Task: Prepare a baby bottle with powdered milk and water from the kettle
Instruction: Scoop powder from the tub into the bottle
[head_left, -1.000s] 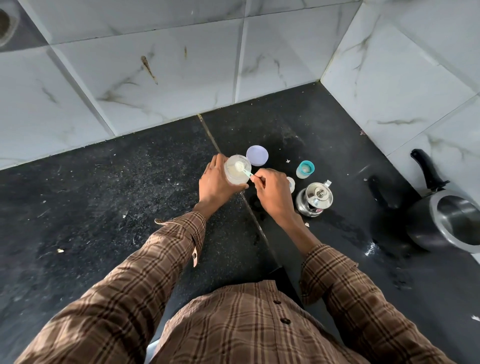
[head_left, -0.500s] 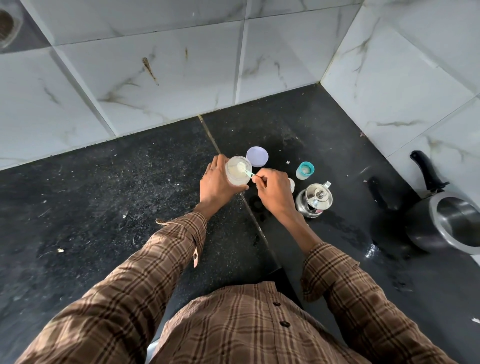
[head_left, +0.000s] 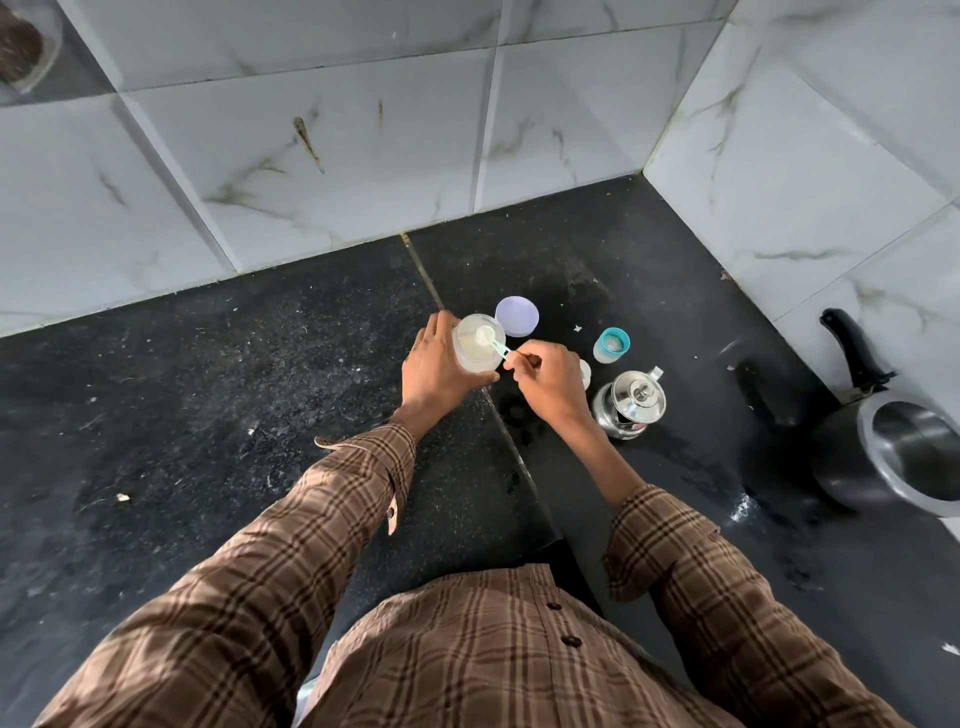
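1. Steadying the powder container (head_left: 475, 349) on the black counter (head_left: 208, 405): my left hand (head_left: 434, 366) wraps it.
2. My right hand (head_left: 550, 382) pinches the scoop (head_left: 491, 340) inside its mouth.
3. Risk: a tilted lift spills powder before reaching the baby bottle (head_left: 612, 345), beside the kettle (head_left: 631, 402).

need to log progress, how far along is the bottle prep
Done: the powder jar is open, its lilac lid lying on the counter behind it.
In hand: the left hand steadies the jar while the right hand holds the scoop in the powder.
Left: dosing the powder, pouring water from the lidded kettle, and fitting the teal-ringed bottle part, which stands apart on the counter.
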